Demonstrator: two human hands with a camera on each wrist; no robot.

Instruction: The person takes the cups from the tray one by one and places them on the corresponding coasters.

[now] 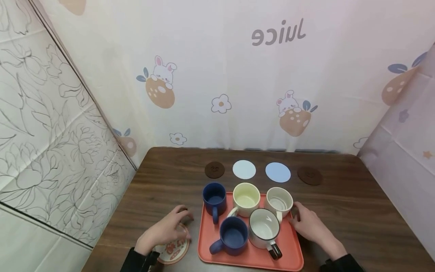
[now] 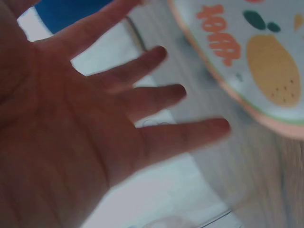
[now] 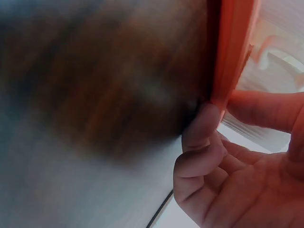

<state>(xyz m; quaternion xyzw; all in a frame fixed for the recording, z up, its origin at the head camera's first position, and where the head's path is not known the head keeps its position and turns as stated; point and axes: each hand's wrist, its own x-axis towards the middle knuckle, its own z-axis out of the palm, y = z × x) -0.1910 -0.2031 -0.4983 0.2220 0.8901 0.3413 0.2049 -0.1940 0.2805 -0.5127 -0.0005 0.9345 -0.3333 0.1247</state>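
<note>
Nearest the head camera, an orange tray (image 1: 292, 257) is lying on the dark wooden table (image 1: 357, 204), and the right hand (image 1: 314, 227) is gripping its right rim: the right wrist view is showing the thumb above the orange edge and curled fingertips (image 3: 202, 126) pressing beneath it. Five mugs are standing on the tray: a dark blue mug (image 1: 233, 235) at the front left, a white mug with a dark rim (image 1: 264, 227) just beside it, another dark blue mug (image 1: 215, 197) at the back left, a pale yellow mug (image 1: 246, 198) in the middle of the back row, and a cream mug (image 1: 279, 201) at the back right, close to the right hand. Left of the tray, the left hand (image 1: 165, 229) is hovering with fingers spread wide and straight, gripping nothing, over a round printed coaster (image 1: 173, 250); whether it is touching the coaster cannot be told. Farther back, four more coasters are lying in a row: a dark brown one (image 1: 215, 169), a white one (image 1: 244, 169), a light blue one (image 1: 278, 172) and another dark brown one (image 1: 310, 176).
</note>
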